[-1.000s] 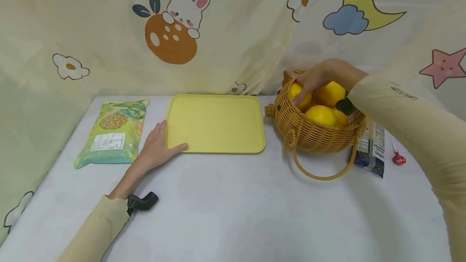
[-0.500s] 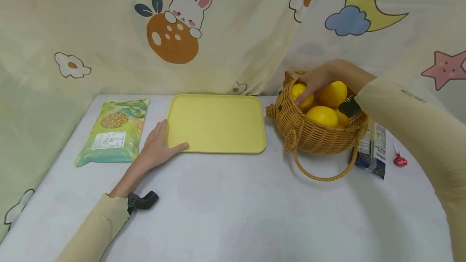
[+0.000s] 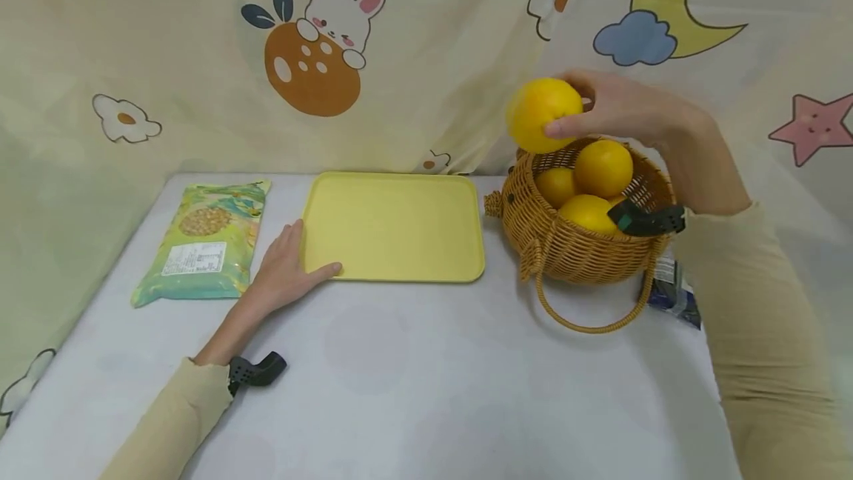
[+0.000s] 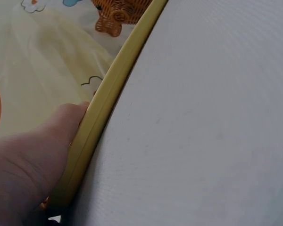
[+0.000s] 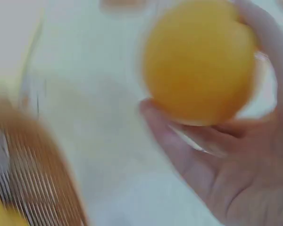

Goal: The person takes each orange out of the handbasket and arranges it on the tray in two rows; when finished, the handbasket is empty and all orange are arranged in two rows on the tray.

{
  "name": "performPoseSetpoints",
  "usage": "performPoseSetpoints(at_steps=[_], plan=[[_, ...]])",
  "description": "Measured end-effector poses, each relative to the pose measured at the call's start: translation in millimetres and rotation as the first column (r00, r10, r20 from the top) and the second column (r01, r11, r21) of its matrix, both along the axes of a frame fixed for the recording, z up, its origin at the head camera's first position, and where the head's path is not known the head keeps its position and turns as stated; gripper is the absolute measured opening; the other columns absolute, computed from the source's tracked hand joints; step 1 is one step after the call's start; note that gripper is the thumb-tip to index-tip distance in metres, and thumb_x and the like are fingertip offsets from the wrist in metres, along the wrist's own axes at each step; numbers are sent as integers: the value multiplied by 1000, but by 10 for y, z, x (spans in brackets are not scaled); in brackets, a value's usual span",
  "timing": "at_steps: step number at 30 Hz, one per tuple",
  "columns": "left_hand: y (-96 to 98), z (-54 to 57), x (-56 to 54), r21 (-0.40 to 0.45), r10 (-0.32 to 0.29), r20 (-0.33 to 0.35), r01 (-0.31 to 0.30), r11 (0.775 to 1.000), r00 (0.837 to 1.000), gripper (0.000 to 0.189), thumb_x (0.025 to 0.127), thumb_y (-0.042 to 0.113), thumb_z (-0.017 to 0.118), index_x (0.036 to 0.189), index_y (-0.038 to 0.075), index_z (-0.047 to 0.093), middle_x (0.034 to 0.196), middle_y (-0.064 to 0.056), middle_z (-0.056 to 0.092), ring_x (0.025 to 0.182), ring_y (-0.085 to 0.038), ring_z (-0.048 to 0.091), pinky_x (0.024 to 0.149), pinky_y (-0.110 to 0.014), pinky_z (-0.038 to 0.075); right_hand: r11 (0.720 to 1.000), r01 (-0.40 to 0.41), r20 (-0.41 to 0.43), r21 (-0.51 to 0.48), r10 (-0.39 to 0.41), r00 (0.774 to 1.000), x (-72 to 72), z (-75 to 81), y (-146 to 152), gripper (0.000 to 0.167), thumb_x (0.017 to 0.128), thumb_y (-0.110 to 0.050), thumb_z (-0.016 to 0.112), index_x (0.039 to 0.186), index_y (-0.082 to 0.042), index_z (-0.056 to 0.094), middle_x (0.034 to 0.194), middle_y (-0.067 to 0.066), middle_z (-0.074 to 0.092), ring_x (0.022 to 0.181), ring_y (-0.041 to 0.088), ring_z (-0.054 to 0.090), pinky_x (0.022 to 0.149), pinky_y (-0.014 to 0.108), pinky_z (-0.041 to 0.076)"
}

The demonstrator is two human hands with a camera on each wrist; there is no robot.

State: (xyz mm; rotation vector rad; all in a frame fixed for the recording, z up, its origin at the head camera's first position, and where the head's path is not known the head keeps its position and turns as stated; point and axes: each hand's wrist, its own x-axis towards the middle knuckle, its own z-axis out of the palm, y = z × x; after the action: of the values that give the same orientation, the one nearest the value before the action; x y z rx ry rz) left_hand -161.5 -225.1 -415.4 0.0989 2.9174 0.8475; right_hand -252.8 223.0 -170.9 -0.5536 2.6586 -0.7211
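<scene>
My right hand (image 3: 616,106) grips a round yellow-orange orange (image 3: 541,115) above the far left rim of the wicker basket (image 3: 580,250). In the right wrist view the orange (image 5: 200,63) is blurred, with fingers and thumb on either side of it. More oranges (image 3: 603,169) lie in the basket, which has an animal snout and a handle hanging down in front. My left hand (image 3: 283,272) rests at the near left corner of the yellow tray (image 3: 393,228), fingers extended along its side and thumb on the front edge. The left wrist view shows the thumb against the tray's rim (image 4: 104,99).
Left of the tray lies a green and yellow food packet (image 3: 206,243). A dark packet (image 3: 673,295) sits behind the basket's right side, partly covered by the right sleeve (image 3: 766,332). A patterned cloth (image 3: 433,43) hangs along the table's back edge.
My right hand has come up out of the basket with an orange, lifting it over the far left rim. The right sleeve now hides the red lollipop. My left hand stays at the tray.
</scene>
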Motion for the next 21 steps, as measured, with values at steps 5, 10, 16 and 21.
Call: performPoseSetpoints(at_steps=[5, 10, 16, 21], plan=[[-9, 23, 10, 8, 4, 22, -4, 1000, 1000, 117, 83, 61, 64, 153, -5, -2, 160, -31, 5, 148, -47, 5, 119, -63, 10, 821, 72, 49, -566, -53, 997, 436, -149, -492, 55, 93, -27, 62, 142, -18, 38, 116, 6, 58, 93, 20, 66, 84, 24, 54], [-7, -1, -6, 8, 20, 50, -21, 1000, 999, 118, 82, 65, 62, 154, -2, -4, 160, -30, 0, 149, -47, -1, 119, -64, 7, 333, 162, 229, -929, 172, 958, 545, -348, -915, 58, 92, -11, 62, 142, -22, 35, 126, 10, 49, 106, 29, 64, 80, 38, 61], [-8, -26, -20, 4, 10, 42, -10, 1000, 999, 119, 82, 66, 62, 154, -3, -3, 161, -29, 1, 149, -46, -2, 120, -62, 6, 117, 303, 325, -946, 301, 896, 541, -541, -1274, 58, 87, -8, 69, 134, -25, 41, 126, 8, 45, 109, 34, 56, 82, 35, 60], [-27, -3, -19, -6, 4, 24, -4, 1000, 1000, 118, 82, 63, 63, 153, -4, -2, 160, -29, 3, 149, -47, 0, 120, -61, 7, 146, 323, 352, -935, 289, 890, 536, -595, -1594, 50, 90, -10, 61, 133, -25, 41, 123, 6, 46, 109, 31, 53, 80, 35, 60]])
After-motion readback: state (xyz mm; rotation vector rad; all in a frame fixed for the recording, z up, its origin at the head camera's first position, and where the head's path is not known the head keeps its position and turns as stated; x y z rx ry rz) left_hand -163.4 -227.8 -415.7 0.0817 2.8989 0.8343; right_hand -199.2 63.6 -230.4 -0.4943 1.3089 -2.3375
